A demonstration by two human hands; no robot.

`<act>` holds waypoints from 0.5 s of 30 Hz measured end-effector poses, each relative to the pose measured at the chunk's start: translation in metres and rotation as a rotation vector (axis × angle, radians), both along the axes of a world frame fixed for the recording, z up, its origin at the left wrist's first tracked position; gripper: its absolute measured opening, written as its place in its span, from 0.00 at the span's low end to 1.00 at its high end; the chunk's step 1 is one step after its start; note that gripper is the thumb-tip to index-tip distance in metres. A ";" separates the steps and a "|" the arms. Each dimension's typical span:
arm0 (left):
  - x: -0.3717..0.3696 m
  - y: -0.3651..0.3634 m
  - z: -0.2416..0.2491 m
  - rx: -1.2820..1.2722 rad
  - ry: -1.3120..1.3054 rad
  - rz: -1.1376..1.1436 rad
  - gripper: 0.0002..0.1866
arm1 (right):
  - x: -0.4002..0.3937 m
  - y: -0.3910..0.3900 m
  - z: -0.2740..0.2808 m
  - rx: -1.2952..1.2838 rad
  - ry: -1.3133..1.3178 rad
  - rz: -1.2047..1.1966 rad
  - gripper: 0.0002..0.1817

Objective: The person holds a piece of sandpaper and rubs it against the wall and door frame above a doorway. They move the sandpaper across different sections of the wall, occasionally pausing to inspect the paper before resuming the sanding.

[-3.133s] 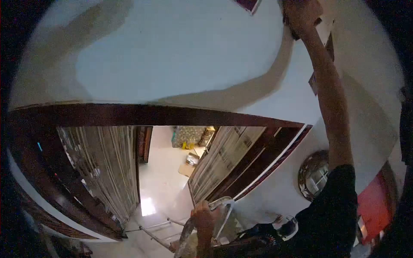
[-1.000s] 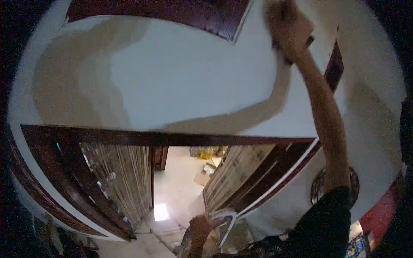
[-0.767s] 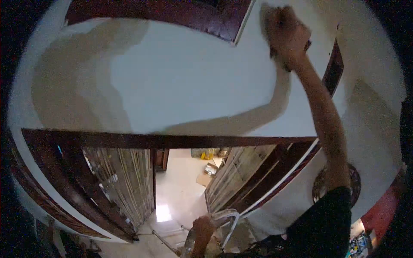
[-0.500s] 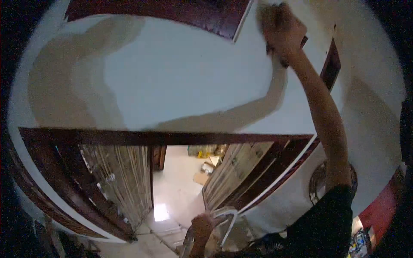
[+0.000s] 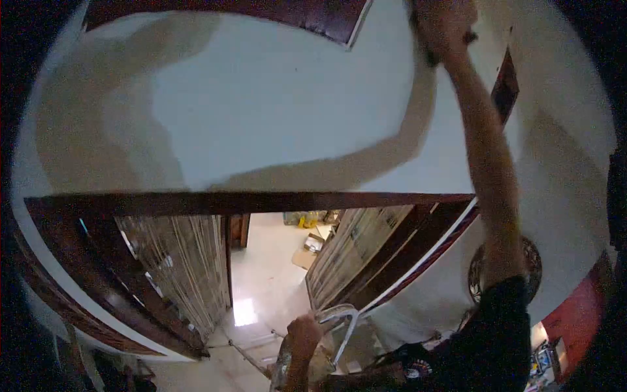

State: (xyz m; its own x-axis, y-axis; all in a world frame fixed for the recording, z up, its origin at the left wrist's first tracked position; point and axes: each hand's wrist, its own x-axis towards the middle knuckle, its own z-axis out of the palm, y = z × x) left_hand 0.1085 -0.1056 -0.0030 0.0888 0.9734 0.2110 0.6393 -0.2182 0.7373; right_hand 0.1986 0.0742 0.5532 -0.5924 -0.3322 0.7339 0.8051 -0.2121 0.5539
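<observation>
High at the upper right, my right hand (image 5: 446, 27) is closed around a dark object against the pale wall (image 5: 281, 104); the object is mostly hidden by the hand and cut off by the top edge. My arm casts a bent shadow across the wall. Low in the middle, my left hand (image 5: 304, 334) is closed on a pale metal rail (image 5: 346, 326), which looks like the top of a ladder.
Below the wall runs a dark wooden door frame (image 5: 261, 202) with curtains (image 5: 183, 268) in the opening. Boxes (image 5: 313, 244) lie on the floor beyond. A round ornament (image 5: 533, 268) hangs at right, and a dark red panel (image 5: 313, 14) is above.
My right hand has moved up and slightly right, partly out of the top of the view. My left hand stays at the rail. The view has shifted slightly.
</observation>
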 end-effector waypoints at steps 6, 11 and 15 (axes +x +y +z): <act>-0.012 -0.009 0.041 -0.123 0.057 -0.108 0.30 | -0.016 -0.034 -0.076 -0.386 0.047 0.320 0.15; -0.006 -0.003 0.016 -0.058 0.060 -0.100 0.28 | 0.044 0.030 0.063 -0.067 0.177 -0.187 0.17; -0.006 -0.005 0.034 0.076 -0.016 0.007 0.35 | -0.008 -0.031 -0.036 -0.299 0.259 0.260 0.17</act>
State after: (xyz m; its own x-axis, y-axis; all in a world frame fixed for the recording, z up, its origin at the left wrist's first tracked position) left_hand 0.1021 -0.1103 0.0306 0.0779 0.9552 0.2857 0.6290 -0.2694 0.7293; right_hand 0.1911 0.0428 0.5173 -0.3024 -0.1967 0.9327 0.9301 0.1531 0.3339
